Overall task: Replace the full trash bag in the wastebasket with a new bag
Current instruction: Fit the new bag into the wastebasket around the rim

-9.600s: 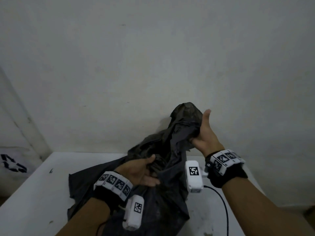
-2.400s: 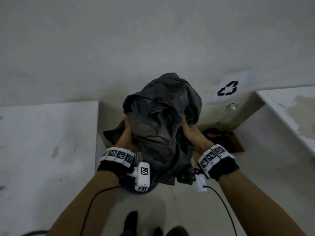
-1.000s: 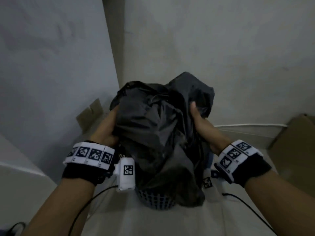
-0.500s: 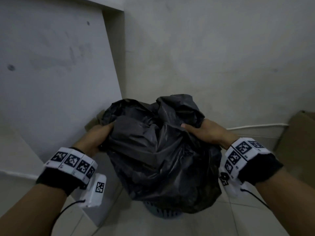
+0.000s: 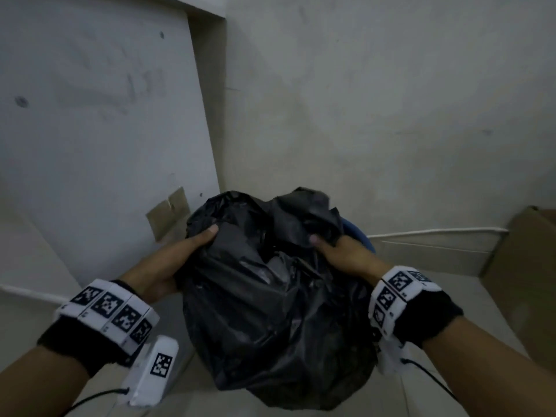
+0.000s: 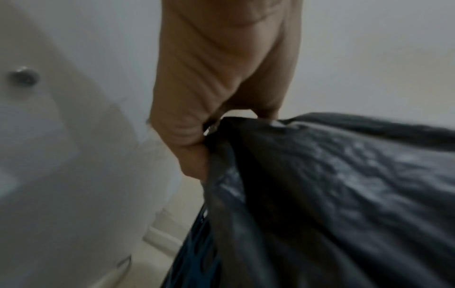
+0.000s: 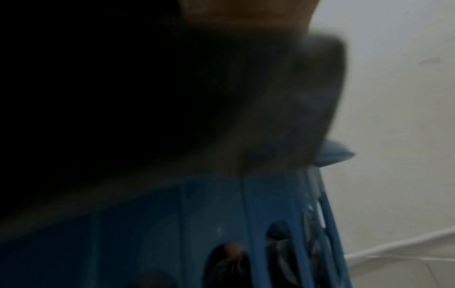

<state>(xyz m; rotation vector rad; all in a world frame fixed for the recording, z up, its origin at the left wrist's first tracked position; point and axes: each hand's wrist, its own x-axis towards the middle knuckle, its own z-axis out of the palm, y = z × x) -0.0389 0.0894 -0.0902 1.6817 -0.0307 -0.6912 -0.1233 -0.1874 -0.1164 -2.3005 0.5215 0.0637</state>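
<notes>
Lowered since half a second ago, the crumpled black plastic trash bag [image 5: 270, 296] now drapes over the blue slotted plastic wastebasket [image 5: 362, 233] at lower centre. Left hand [image 5: 168, 266] and right hand [image 5: 346, 254] each grip its rim with curled fingers [image 6: 194, 155], probably seating the new liner.

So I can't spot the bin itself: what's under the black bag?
The blue wastebasket: its rim and slotted wall show beneath the black bag. Its inside is covered.

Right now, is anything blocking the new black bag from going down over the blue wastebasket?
Nothing visible does. Both the left hand and right hand grip the black bag, already draped over the blue wastebasket; only the far rim shows bare.
</notes>
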